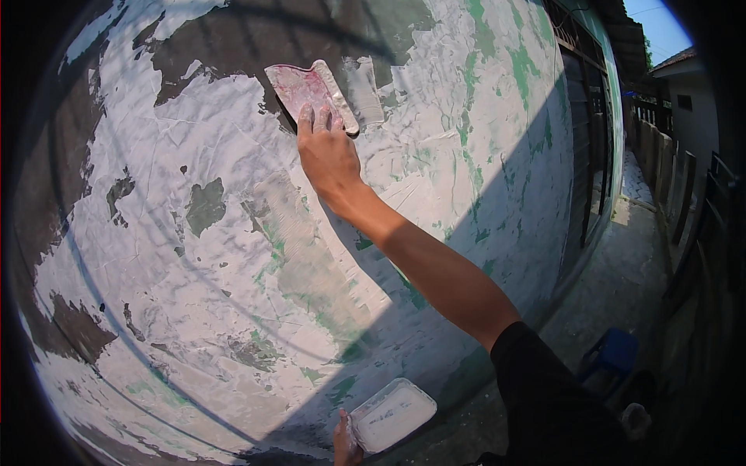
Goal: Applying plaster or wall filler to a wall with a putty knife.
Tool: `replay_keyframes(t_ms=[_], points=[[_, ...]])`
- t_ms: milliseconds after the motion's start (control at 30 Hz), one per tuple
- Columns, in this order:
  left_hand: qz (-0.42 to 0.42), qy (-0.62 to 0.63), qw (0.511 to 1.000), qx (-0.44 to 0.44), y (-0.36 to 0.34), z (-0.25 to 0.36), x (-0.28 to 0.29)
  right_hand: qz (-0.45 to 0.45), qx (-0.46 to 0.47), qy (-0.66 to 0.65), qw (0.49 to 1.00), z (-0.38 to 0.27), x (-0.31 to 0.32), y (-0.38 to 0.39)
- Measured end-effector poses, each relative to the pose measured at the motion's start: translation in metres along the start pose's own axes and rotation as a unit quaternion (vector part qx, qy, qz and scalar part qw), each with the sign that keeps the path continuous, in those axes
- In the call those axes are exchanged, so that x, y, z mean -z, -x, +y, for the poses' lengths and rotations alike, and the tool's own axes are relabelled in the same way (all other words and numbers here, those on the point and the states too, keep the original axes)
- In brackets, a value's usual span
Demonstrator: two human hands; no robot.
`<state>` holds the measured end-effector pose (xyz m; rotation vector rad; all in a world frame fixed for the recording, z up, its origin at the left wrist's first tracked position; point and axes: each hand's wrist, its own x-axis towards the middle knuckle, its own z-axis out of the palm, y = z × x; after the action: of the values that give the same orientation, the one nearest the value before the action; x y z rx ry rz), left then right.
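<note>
My right arm reaches up across the wall [420,186]. My right hand [330,159] is closed on a pink putty spreader [299,85] smeared with white, its fingers lying over the face of the blade. A thick bead of white putty [334,93] runs along the spreader's right edge, which lies at or close to the wall. Low in the view, my left hand [344,443] grips the left side of a shallow white plastic tub [356,429]. White putty lies inside the tub. Most of that hand's fingers are hidden beneath it.
White filler covers much of the wall, with dark grey and green patches showing through. A barred window [587,116] is farther along to the right. Beside the wall runs a concrete path [629,256], with a blue plastic stool [614,353] and a fence [676,179].
</note>
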<state>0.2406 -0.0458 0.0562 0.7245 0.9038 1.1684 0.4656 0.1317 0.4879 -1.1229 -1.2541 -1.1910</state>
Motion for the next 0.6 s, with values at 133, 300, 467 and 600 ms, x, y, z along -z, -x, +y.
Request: replay_keyframes(t_ms=[133,300,467,600], points=[[-0.022,-0.021,1.000,-0.006,-0.004,0.003,0.005,0.032,0.009,-0.072,0.997,0.001,0.024,-0.009],[-0.015,-0.034,0.999,-0.020,-0.034,-0.031,0.048,0.022,-0.087,-0.207,0.974,0.055,0.069,-0.016],[-0.041,-0.037,0.998,0.011,-0.027,-0.033,0.041,-0.006,-0.071,-0.073,0.995,0.067,0.024,-0.005],[-0.034,-0.028,0.999,0.017,-0.027,-0.031,0.035,-0.002,-0.018,-0.032,0.999,0.027,0.009,0.015]])
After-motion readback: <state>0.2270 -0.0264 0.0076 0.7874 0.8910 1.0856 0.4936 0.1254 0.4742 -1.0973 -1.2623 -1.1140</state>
